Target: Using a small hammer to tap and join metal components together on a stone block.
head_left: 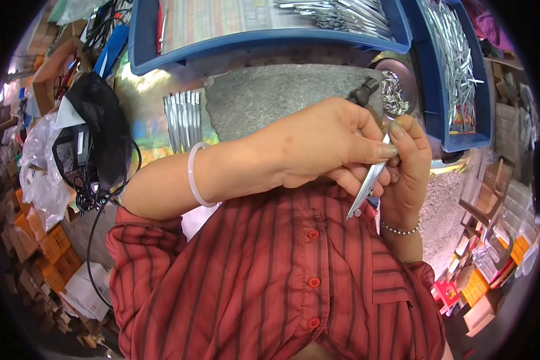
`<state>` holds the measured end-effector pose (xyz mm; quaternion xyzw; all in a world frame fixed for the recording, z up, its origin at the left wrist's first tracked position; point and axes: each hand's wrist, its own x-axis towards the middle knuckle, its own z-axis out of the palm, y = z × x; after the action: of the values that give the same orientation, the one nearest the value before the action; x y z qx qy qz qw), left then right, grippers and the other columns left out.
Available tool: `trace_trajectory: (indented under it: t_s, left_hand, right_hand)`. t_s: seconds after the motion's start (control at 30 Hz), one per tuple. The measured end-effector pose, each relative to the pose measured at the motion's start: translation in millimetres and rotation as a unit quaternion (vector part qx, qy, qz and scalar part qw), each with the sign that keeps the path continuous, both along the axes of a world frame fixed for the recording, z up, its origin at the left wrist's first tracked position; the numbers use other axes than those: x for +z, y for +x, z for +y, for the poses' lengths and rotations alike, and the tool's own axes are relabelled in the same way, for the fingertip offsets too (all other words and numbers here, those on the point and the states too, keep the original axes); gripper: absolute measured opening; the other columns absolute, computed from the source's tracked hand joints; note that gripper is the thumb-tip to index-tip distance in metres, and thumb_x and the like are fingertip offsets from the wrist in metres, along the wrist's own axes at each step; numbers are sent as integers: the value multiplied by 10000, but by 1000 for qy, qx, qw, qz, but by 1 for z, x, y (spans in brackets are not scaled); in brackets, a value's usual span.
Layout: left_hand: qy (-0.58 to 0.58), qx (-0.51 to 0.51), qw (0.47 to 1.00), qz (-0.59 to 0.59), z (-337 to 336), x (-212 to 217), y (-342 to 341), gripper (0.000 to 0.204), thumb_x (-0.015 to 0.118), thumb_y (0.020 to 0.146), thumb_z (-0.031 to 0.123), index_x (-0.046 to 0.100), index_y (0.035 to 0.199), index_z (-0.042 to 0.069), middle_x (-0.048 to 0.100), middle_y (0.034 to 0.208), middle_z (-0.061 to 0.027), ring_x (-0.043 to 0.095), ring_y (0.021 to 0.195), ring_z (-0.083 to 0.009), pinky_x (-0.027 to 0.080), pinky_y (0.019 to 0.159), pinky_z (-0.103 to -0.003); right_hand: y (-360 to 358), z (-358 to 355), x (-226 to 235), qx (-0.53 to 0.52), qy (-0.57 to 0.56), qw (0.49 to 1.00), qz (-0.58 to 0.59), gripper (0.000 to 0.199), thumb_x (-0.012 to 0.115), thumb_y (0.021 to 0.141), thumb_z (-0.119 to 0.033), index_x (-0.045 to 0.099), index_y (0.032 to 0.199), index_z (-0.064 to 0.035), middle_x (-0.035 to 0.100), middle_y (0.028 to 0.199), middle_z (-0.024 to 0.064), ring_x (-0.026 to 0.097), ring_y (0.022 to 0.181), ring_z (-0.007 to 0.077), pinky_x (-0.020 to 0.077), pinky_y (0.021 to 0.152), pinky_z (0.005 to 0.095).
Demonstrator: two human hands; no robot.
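Workbench was a grey stone-looking slab (270, 99) up at 12 o'clock, with a shiny iridescent sheet under it and cardboard boxes (45, 252) piled on the floor around 8 o'clock, so a pretty cluttered workshop. The thing in hand was a slim silver metal tweezer-like piece (366, 186), tapering to a point that aimed down toward 7 o'clock, right in front of the red striped shirt (270, 270). The left hand (324, 147) was pinched shut on its upper end, thumb and forefinger tight, and the right hand (408, 165) curled around the same end from the 3 o'clock side. A row of similar silver pieces (183, 120) lay at 11 o'clock; blue trays (270, 42) full of metal parts sat at 12 and 2. A black mesh bag (96, 132) with cables sat at 9 o'clock. The hands hid the piece's top.
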<state>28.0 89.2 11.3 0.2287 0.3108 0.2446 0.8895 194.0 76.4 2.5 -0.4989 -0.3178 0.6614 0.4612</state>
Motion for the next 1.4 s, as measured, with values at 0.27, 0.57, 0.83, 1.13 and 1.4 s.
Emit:
trace_trajectory:
  t_s: [0.27, 0.57, 0.83, 1.13, 1.4]
  left_hand:
    - [-53, -10, 998, -36, 5, -12, 3, 169, 576, 883, 139, 502, 890, -13, 641, 868, -214, 670, 749, -283, 577, 619, -299]
    - [-46, -21, 998, -48, 4, -13, -7, 177, 591, 872, 132, 501, 881, -20, 646, 850, -210, 672, 727, -274, 567, 572, -267]
    - [43, -39, 998, 20, 2, -4, -10, 191, 599, 866, 135, 502, 870, -30, 654, 817, -182, 669, 677, -208, 545, 528, -224]
    - [57, -58, 997, 15, 4, -3, -12, 198, 601, 866, 146, 507, 851, -28, 654, 817, -179, 669, 677, -205, 549, 536, -224]
    - [36, -52, 998, 8, 5, -7, -9, 208, 603, 867, 153, 507, 861, -31, 652, 827, -180, 668, 685, -211, 550, 543, -230]
  right_hand:
    - [2, 1, -5, -7, -33, 999, 37, 146, 584, 866, -117, 513, 744, -78, 443, 562, -53, 313, 411, -9, 218, 364, 158]
    - [-7, -6, -5, -7, -29, 997, 65, 129, 579, 870, -110, 517, 763, -73, 458, 569, -43, 321, 413, -5, 238, 369, 155]
    - [-9, -15, -12, -4, 49, 998, 29, 92, 527, 895, -126, 525, 820, -73, 514, 652, -45, 396, 480, -13, 308, 416, 140]
    - [-8, -18, -14, -15, 56, 997, 44, 94, 506, 908, -136, 529, 848, -68, 551, 693, -21, 488, 543, 9, 380, 467, 149]
    - [-7, -15, -15, -20, 37, 998, 40, 96, 518, 905, -141, 525, 849, -63, 552, 683, -20, 447, 495, 6, 350, 428, 153]
